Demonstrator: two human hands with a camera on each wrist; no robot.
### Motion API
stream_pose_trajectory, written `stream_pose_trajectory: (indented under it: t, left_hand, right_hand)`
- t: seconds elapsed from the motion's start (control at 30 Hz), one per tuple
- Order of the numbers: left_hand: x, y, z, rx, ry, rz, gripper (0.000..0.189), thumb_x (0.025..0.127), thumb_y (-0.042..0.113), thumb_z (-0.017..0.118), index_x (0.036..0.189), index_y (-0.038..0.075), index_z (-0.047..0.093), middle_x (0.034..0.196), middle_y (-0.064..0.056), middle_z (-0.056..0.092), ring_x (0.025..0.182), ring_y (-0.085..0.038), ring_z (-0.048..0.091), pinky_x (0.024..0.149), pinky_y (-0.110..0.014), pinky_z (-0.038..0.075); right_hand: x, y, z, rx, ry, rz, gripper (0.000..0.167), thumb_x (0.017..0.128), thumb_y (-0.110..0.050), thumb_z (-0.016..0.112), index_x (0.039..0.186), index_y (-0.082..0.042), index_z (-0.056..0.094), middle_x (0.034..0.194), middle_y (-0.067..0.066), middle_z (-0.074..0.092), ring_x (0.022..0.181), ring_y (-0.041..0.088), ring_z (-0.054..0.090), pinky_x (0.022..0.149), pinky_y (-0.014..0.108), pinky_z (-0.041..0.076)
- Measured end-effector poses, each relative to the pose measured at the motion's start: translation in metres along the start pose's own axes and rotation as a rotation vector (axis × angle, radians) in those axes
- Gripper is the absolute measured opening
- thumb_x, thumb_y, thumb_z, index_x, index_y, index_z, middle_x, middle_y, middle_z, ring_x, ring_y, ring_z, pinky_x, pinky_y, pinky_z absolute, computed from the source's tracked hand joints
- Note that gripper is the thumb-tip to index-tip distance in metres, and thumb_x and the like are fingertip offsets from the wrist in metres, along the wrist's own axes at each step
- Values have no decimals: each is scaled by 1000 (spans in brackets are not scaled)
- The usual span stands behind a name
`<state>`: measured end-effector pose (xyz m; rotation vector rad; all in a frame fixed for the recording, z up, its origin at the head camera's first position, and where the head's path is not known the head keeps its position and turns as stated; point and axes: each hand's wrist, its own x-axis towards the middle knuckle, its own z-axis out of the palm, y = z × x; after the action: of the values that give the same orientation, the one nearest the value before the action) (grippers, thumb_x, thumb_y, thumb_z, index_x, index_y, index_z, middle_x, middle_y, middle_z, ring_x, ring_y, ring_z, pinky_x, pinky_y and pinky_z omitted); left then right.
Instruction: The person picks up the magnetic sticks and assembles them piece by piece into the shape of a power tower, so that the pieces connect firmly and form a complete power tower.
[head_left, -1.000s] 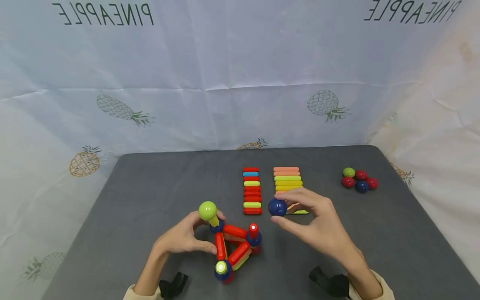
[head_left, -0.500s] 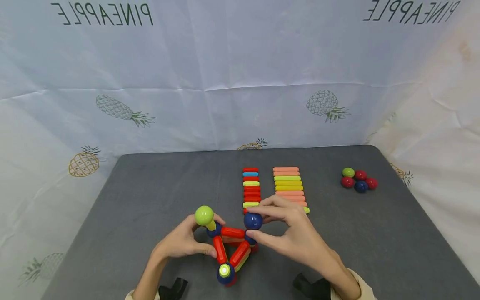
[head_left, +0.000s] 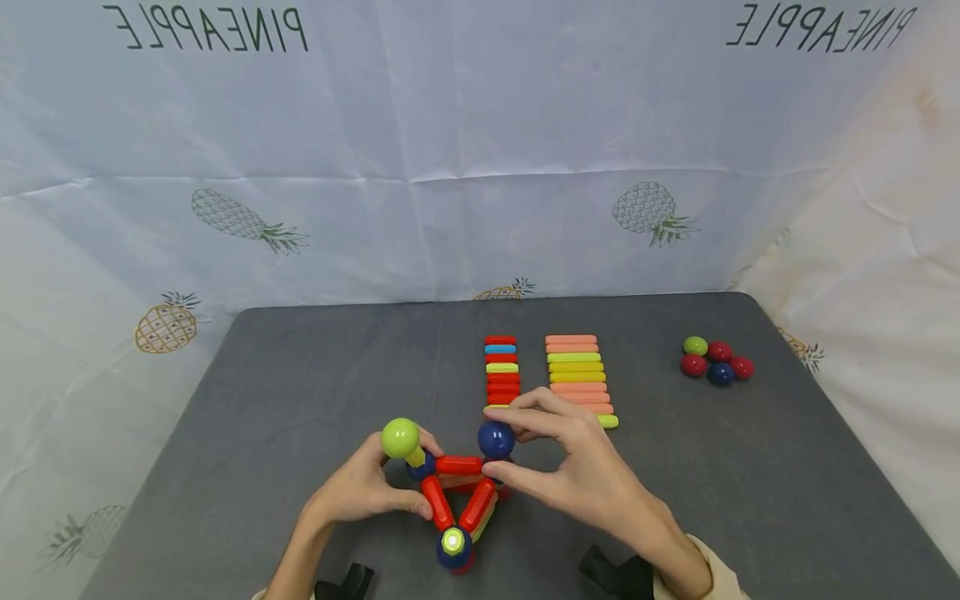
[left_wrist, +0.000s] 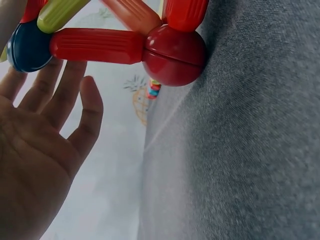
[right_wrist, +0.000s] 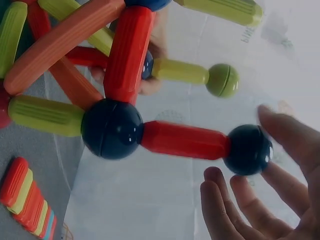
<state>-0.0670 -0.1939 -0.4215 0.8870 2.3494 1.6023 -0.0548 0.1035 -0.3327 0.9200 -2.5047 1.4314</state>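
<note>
A frame of magnetic rods (head_left: 478,505) and balls stands on the table. My left hand (head_left: 366,485) holds its left corner, thumb by a red rod and fingers behind a dark blue ball (left_wrist: 30,47). Above that corner a green ball (head_left: 401,437) tops a yellow-green rod. My right hand (head_left: 568,454) has a dark blue ball (head_left: 496,439) between thumb and fingers at the right corner. The right wrist view shows this ball touching the end of an upright red rod (right_wrist: 185,140). At the near corner, a yellow-green rod (head_left: 452,542) points up with a bare end.
Behind the frame lie a row of short rods (head_left: 502,368) and a row of longer rods (head_left: 576,377). Several loose balls (head_left: 720,352) are grouped at the right. A pineapple-print cloth (head_left: 420,150) hangs behind the grey table (head_left: 315,375).
My right hand has brought the blue ball leftward onto the top of the right corner's red rod. The frame has shifted slightly left and turned a little, with my left hand on it.
</note>
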Motion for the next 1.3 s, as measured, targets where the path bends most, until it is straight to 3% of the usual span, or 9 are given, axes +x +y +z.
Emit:
stream_pose_trajectory:
  t: [0.23,0.4,0.53,0.63,0.8,0.97,1.1,1.2,1.3]
  left_hand:
    - [-10,-2,-2,58,150,48,51,68,8,95,110,16,69,103,-5,71,90,-9,62,85,-27,51]
    - [-14,-4,0,89,261,103,50,65,5,96,107,14,69,96,-6,70,83,-9,61,80,-25,51]
    - [-14,-5,3,128,363,118,51,63,4,97,104,13,68,92,-4,68,80,-8,60,75,-23,51]
    - [-15,-5,4,158,429,93,50,62,4,97,101,15,67,92,-2,68,79,-6,58,74,-22,49]
    - [-14,-5,5,197,486,61,50,61,5,98,98,14,67,92,-2,69,80,-4,57,76,-20,48]
    - [-12,-4,5,213,511,46,49,60,6,98,97,14,67,92,-2,69,79,-4,57,75,-19,47]
    - [-11,-4,6,207,508,37,48,61,6,98,96,14,67,91,-2,69,78,-4,56,75,-19,48]
    - [-11,-4,6,202,502,29,47,62,7,98,96,14,67,91,-2,69,78,-5,56,74,-20,49]
    - [-11,-3,7,201,501,19,46,62,7,98,95,15,66,91,-1,69,77,-5,56,73,-21,49]
  right_hand:
    - [4,26,-29,-108,199,-13,44,79,-6,87,121,-12,75,105,0,70,89,3,67,78,25,61]
    - [0,61,-65,-181,344,80,41,82,2,82,122,-4,73,106,11,69,94,-9,59,80,8,53]
    - [-6,101,-93,-288,424,180,39,86,-6,80,124,-2,72,109,19,69,92,-18,53,78,-1,45]
    - [-14,132,-111,-419,441,281,40,88,-14,80,125,-2,72,111,24,69,89,-4,63,70,-2,39]
    - [-25,170,-132,-532,387,492,46,90,-19,79,125,7,68,113,33,70,91,45,72,61,17,48]
    - [-26,192,-137,-555,289,670,55,92,-26,77,127,13,63,113,38,67,79,44,67,55,35,49]
    - [-27,202,-137,-578,255,704,56,91,-26,76,126,15,63,114,42,64,76,45,61,53,40,43]
    - [-29,207,-137,-588,268,696,51,90,-21,77,123,15,65,120,42,62,92,55,60,65,55,51]
    - [-30,211,-136,-586,283,685,47,90,-17,77,123,15,65,125,41,60,108,60,56,83,69,47]
